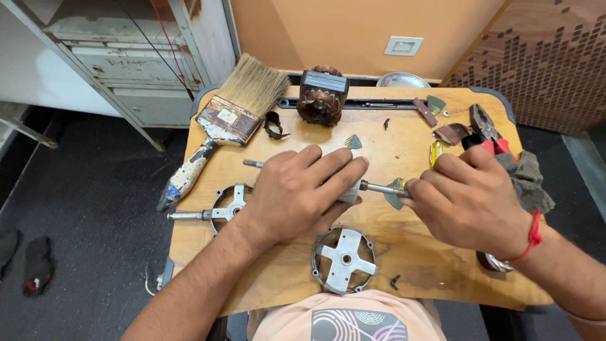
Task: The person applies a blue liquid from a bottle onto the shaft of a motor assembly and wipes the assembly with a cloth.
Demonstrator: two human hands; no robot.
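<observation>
My left hand (303, 192) lies over a pale cylindrical rotor on a steel shaft (377, 188), gripping it against the wooden table (410, 252). The shaft's other end (252, 163) sticks out past my knuckles. My right hand (464, 199) pinches the shaft's right end together with a small green insulating piece (396, 192). A round metal end cover with a cross-shaped hub (344, 259) lies just below my hands. A second end cover with a shaft (221, 210) lies to the left.
A worn paintbrush (221, 120) lies at the back left, a wound motor stator (322, 95) at the back middle. Red-handled pliers (489, 136), a grey rag (527, 180), small screws and green scraps sit on the right. A metal cabinet (139, 57) stands beyond the table.
</observation>
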